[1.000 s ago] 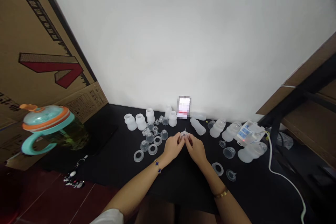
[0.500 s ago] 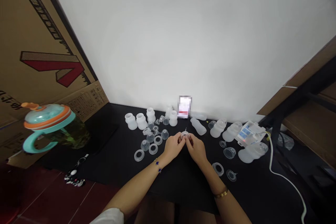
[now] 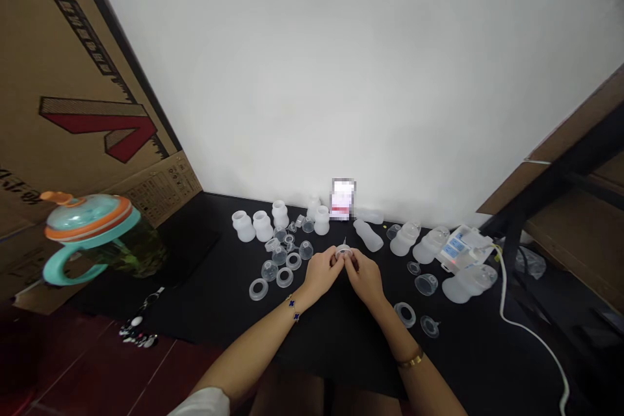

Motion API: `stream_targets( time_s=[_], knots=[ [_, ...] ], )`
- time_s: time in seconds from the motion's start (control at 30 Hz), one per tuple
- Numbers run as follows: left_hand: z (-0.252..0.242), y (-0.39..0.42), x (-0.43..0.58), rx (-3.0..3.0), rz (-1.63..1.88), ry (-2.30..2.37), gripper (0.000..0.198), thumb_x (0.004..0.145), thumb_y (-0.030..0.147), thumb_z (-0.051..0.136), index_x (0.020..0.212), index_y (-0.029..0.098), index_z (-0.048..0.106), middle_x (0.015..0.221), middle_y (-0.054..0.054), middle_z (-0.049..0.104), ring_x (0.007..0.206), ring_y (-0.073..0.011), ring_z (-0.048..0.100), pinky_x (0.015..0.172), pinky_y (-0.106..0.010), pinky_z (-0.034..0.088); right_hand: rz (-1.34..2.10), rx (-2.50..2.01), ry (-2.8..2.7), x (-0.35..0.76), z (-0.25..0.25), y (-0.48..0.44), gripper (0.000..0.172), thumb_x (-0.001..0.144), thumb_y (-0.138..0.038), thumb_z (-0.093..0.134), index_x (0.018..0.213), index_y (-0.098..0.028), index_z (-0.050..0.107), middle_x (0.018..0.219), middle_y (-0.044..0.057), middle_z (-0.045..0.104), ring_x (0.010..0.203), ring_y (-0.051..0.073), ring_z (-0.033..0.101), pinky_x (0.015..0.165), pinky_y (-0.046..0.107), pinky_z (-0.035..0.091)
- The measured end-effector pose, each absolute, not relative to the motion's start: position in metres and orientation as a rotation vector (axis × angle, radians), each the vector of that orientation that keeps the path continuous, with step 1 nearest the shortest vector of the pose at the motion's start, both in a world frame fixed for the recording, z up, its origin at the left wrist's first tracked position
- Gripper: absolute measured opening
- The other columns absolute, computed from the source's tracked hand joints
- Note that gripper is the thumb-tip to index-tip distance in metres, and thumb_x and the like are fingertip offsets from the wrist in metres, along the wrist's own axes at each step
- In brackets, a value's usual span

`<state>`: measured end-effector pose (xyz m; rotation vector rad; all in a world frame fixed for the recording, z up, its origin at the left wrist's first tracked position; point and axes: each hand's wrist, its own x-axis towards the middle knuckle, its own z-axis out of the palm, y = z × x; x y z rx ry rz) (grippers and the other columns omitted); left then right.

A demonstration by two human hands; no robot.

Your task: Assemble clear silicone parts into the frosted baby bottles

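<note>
Together, the left hand [image 3: 319,273] and right hand [image 3: 364,278] pinch a small clear ring [image 3: 342,251]; it seems light, perhaps soft, best held by its rim.

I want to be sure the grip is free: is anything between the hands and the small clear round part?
Nothing visible is. The left hand and right hand both pinch the small clear round part directly. A clear ring lies to the left on the black mat, apart from them.
</note>
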<state>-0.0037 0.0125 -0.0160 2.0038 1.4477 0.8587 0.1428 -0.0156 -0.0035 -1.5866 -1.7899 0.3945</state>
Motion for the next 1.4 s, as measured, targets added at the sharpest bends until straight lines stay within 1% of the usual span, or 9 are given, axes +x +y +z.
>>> stream_targets(
  time_s=[0.27, 0.43, 0.73, 0.9, 1.13, 1.4],
  knots=[
    [-0.0162, 0.0136, -0.0034, 2.004, 0.836, 1.457, 0.034, 0.098, 0.042, 0.046, 0.072, 0.021, 0.051, 0.064, 0.001, 0.056, 0.060, -0.0150, 0.051, 0.059, -0.028, 0.026, 0.360, -1.581, -1.789, 0.1436, -0.0067, -0.0146, 0.033, 0.101, -0.041, 0.041, 0.086, -0.022, 0.064, 0.073, 0.002, 0.070, 0.061, 0.017, 0.062, 0.059, 0.027, 0.034],
    [-0.0172, 0.0137, -0.0033, 1.987, 0.855, 1.450, 0.033, 0.097, 0.041, 0.047, 0.071, 0.021, 0.048, 0.062, 0.002, 0.054, 0.059, -0.0144, 0.049, 0.059, -0.027, 0.025, 0.378, -1.583, -1.789, 0.1440, -0.0061, -0.0148, 0.033, 0.100, -0.040, 0.041, 0.089, -0.022, 0.066, 0.074, 0.003, 0.070, 0.063, 0.018, 0.062, 0.059, 0.027, 0.034],
    [-0.0156, 0.0133, -0.0033, 1.978, 0.848, 1.449, 0.033, 0.097, 0.039, 0.048, 0.070, 0.021, 0.046, 0.062, 0.002, 0.053, 0.059, -0.0144, 0.049, 0.059, -0.027, 0.024, 0.347, -1.596, -1.798, 0.1442, -0.0065, -0.0142, 0.033, 0.100, -0.040, 0.042, 0.086, -0.022, 0.065, 0.072, 0.002, 0.069, 0.062, 0.017, 0.061, 0.059, 0.026, 0.033],
    [-0.0176, 0.0135, -0.0036, 1.982, 0.873, 1.427, 0.033, 0.096, 0.040, 0.048, 0.069, 0.021, 0.044, 0.060, 0.003, 0.049, 0.057, -0.0136, 0.045, 0.059, -0.028, 0.022, 0.348, -1.601, -1.791, 0.1442, -0.0068, -0.0137, 0.034, 0.100, -0.040, 0.042, 0.084, -0.021, 0.065, 0.070, 0.002, 0.068, 0.060, 0.016, 0.060, 0.058, 0.026, 0.032],
    [-0.0201, 0.0144, -0.0036, 1.994, 0.878, 1.426, 0.033, 0.097, 0.041, 0.047, 0.070, 0.021, 0.046, 0.061, 0.003, 0.051, 0.058, -0.0137, 0.047, 0.059, -0.028, 0.022, 0.363, -1.594, -1.788, 0.1441, -0.0048, -0.0143, 0.034, 0.099, -0.040, 0.041, 0.086, -0.021, 0.066, 0.070, 0.002, 0.068, 0.061, 0.017, 0.059, 0.059, 0.026, 0.032],
    [-0.0192, 0.0134, -0.0027, 2.017, 0.863, 1.453, 0.034, 0.098, 0.040, 0.046, 0.070, 0.021, 0.046, 0.061, 0.002, 0.050, 0.057, -0.0140, 0.046, 0.059, -0.029, 0.021, 0.359, -1.608, -1.783, 0.1446, -0.0081, -0.0132, 0.033, 0.099, -0.041, 0.042, 0.086, -0.021, 0.066, 0.070, 0.002, 0.067, 0.061, 0.016, 0.059, 0.058, 0.026, 0.031]
  ],
)
